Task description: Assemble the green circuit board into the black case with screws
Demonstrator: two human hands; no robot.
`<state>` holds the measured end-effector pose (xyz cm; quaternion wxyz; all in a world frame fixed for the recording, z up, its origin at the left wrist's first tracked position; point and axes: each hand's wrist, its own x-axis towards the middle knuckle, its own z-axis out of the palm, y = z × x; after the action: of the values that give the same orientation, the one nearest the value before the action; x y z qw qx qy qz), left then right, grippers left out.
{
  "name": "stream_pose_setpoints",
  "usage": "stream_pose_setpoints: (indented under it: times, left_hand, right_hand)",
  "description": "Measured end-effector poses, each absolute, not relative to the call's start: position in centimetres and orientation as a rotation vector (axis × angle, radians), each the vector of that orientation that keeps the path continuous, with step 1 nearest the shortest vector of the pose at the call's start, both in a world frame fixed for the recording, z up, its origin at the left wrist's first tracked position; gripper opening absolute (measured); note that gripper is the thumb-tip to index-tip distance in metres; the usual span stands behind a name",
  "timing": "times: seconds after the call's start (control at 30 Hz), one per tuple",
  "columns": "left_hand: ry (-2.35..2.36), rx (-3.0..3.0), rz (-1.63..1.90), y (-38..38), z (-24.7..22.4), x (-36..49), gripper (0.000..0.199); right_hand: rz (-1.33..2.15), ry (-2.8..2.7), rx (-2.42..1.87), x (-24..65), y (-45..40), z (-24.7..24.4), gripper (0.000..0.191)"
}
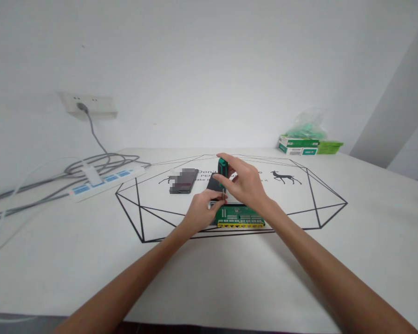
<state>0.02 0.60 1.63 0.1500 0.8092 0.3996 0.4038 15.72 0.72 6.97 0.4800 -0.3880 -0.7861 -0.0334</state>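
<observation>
My right hand (245, 181) grips the green and black handle of a screwdriver (223, 167), which stands upright with its shaft pointing down. Around the lower shaft, the fingertips of my left hand (202, 209) are pinched together; whether they hold the shaft or something small there, I cannot make out. Beneath both hands lies a green circuit board (242, 215) with a row of yellow ports along its near edge. Behind the board is a flat black piece (212, 183), partly covered by my hands. The screwdriver's tip is hidden by my left fingers.
A dark phone (184, 181) lies left of the hands, partly pixelated. Further left are a white power strip (106, 183) and looped grey cables (107, 162). Green and white boxes (297, 144) with a plastic bag (308, 125) stand at the back right. A wall socket (90, 104) is behind.
</observation>
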Motion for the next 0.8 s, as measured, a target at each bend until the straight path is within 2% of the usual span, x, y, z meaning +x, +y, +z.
stream_pose_setpoints:
  times: [0.33, 0.8]
  left_hand:
    - [1.132, 2.372, 1.195, 0.67, 1.58, 0.01, 0.014]
    - [1.135, 2.344, 1.192, 0.66, 1.47, -0.04, 0.014]
  right_hand:
    - [-0.041, -1.919, -0.973, 15.94, 0.95, 6.42, 0.06]
    - [-0.067, -1.94, -1.001, 15.13, 0.69, 6.5, 0.046]
